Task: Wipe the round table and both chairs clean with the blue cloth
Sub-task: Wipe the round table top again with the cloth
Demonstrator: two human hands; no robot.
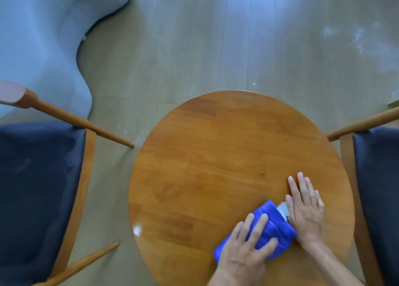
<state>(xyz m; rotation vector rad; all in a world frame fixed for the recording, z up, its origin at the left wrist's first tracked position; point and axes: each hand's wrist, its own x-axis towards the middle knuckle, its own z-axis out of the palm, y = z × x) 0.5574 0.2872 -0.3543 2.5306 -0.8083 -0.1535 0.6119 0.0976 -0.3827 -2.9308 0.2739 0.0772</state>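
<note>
A round wooden table [226, 147] fills the middle of the head view. Near its front right part lies a folded blue cloth [272, 223] with a grey tag at its right end. My left hand [246, 247] rests on top of the cloth with its fingers spread and nearly straight. My right hand [304, 208] lies flat on the tabletop just right of the cloth, touching its tagged end. A chair [41, 190] with a dark blue seat and wooden frame stands left of the table. A second such chair [377, 190] stands at the right.
Pale wooden floor [194, 48] stretches beyond the table, with white dusty marks at the far right. A light grey-blue upholstered shape [43, 37] fills the far left corner. A small bright glare spot sits near the table's front left rim.
</note>
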